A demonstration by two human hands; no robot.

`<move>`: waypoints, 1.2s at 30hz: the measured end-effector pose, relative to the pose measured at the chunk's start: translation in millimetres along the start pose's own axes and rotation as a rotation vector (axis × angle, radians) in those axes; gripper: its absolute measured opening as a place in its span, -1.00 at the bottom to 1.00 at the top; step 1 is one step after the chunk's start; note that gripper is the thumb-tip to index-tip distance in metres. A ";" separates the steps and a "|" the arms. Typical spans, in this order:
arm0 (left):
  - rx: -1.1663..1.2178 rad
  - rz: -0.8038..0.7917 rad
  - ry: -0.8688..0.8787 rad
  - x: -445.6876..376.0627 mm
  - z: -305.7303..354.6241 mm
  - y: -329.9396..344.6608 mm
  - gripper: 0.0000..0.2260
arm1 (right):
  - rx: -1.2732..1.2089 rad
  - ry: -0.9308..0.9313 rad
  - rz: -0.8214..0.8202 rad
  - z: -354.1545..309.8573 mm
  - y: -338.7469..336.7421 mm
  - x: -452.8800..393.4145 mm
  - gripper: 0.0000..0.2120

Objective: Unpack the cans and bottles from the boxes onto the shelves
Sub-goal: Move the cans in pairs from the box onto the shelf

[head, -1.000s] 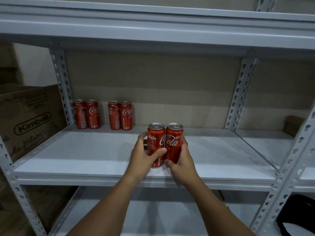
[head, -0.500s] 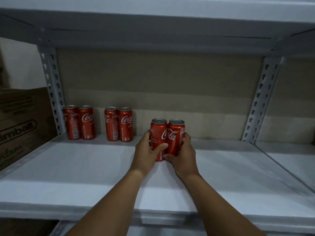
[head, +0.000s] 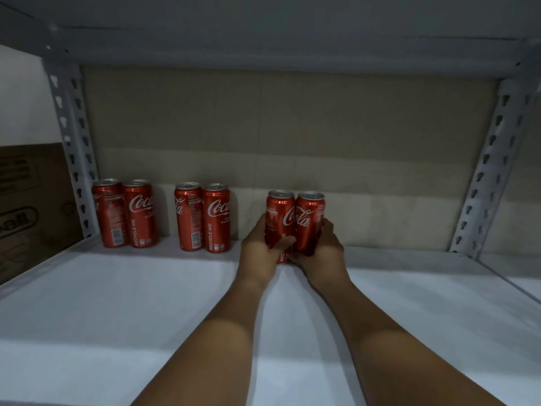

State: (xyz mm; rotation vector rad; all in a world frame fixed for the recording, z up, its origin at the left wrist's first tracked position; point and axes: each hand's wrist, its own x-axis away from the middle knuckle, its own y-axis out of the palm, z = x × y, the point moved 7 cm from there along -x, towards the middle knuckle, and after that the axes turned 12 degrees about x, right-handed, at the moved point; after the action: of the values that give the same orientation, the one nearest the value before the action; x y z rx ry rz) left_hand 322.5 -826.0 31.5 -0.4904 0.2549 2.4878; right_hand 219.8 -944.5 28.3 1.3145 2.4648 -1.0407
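Observation:
Two red cola cans stand side by side near the back of the white shelf (head: 146,303). My left hand (head: 259,253) grips the left can (head: 279,213), thumb across its front. My right hand (head: 322,254) grips the right can (head: 308,221) from the right side. The two cans touch each other. Further left along the back panel stand two more pairs of the same cans: one pair (head: 126,213) by the left upright, another pair (head: 203,218) between it and my hands.
A brown cardboard box (head: 29,200) sits left of the rack, beyond the perforated grey upright (head: 73,148). Another upright (head: 486,171) rises at the back right. The shelf above (head: 263,30) hangs low overhead. Bare shelf board extends right of my hands and toward me.
Both hands have pushed the pair of cans deeper along the shelf, from near the front edge to close to the back panel. My head has moved in closer under the upper shelf.

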 end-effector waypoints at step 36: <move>-0.553 0.101 0.097 7.6 7.2 3.9 -0.34 | 0.308 0.072 -0.027 -6.5 6.9 7.3 -0.16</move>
State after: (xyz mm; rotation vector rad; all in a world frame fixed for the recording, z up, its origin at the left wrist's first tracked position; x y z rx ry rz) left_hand 312.4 -823.3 35.3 -0.8380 -0.3952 2.6227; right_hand 221.9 -932.9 26.5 1.4265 2.4517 -1.4520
